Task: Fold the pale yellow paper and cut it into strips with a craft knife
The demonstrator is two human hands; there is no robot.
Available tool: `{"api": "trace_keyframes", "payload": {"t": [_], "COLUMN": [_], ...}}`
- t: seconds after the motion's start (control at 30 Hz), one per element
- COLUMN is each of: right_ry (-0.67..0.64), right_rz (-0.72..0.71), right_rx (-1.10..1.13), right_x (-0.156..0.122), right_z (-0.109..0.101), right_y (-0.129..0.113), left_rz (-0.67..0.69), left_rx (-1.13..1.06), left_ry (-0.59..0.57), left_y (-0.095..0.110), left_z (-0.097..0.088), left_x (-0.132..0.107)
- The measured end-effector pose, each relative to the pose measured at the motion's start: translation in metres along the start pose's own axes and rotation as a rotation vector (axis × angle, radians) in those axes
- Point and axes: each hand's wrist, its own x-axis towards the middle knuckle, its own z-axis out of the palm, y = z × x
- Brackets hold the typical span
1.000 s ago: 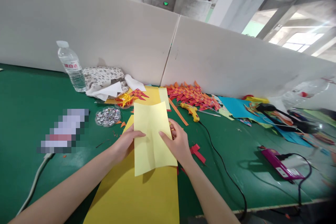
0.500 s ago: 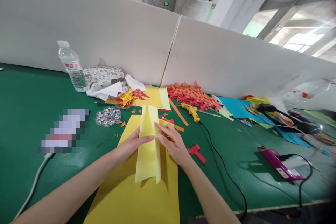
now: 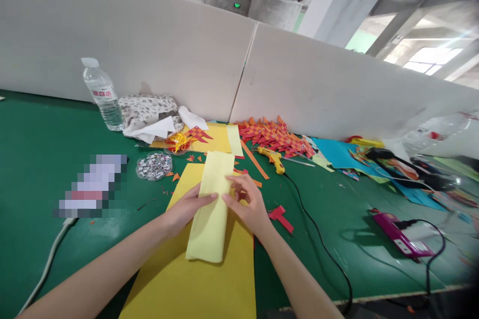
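Note:
A pale yellow sheet of paper (image 3: 209,224), folded lengthwise into a long strip, is held just above a larger, deeper yellow sheet (image 3: 187,289) on the green table. My left hand (image 3: 187,208) grips its left side, thumb lying on top and fingers hidden beneath. At the right edge, my right hand (image 3: 247,202) pinches the paper near its middle, thumb against the front and index finger at the edge. The strip's near end hangs a little over the sheet and casts a shadow on it.
Behind lie a round tray of googly eyes (image 3: 154,166), woven orange-red paper fish (image 3: 267,134) and a yellow glue gun (image 3: 275,160) with a trailing black cord. A water bottle (image 3: 103,92) stands left, a purple power strip (image 3: 402,237) lies right. A white partition (image 3: 179,40) bounds the back.
The pale yellow paper's raised flap has been folded over, so the sheet now forms a flatter strip. Its near end has shifted slightly left. My right fingers have moved a little rightward.

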Motion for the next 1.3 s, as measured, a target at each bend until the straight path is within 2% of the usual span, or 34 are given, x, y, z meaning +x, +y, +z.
{"api": "trace_keyframes", "payload": {"t": [0.1, 0.23, 0.4, 0.57, 0.67, 0.93, 1.3], "right_ry": [0.066, 0.012, -0.054, 0.059, 0.111, 0.145, 0.146], "right_rz": [0.135, 0.273, 0.314, 0.358, 0.369, 0.334, 0.281], "right_rx": [0.148, 0.267, 0.319, 0.379, 0.400, 0.327, 0.302], "right_x": [0.003, 0.006, 0.006, 0.008, 0.009, 0.009, 0.008], "right_z": [-0.001, 0.001, 0.002, -0.002, -0.003, -0.001, 0.000], "right_y": [0.001, 0.003, 0.005, 0.007, 0.007, 0.009, 0.009], "left_rz": [0.009, 0.028, 0.055, 0.145, 0.170, 0.199, 0.220], "left_rx": [-0.002, 0.006, 0.032, -0.067, -0.103, 0.041, 0.096], "left_ry": [-0.006, -0.027, -0.022, 0.022, 0.122, 0.236, 0.226], "left_y": [0.000, 0.000, 0.001, 0.001, -0.001, 0.002, -0.002], "left_z": [-0.002, -0.002, 0.000, -0.001, -0.006, -0.006, -0.007], "left_x": [0.001, 0.001, 0.001, 0.008, 0.013, 0.013, 0.014]}}
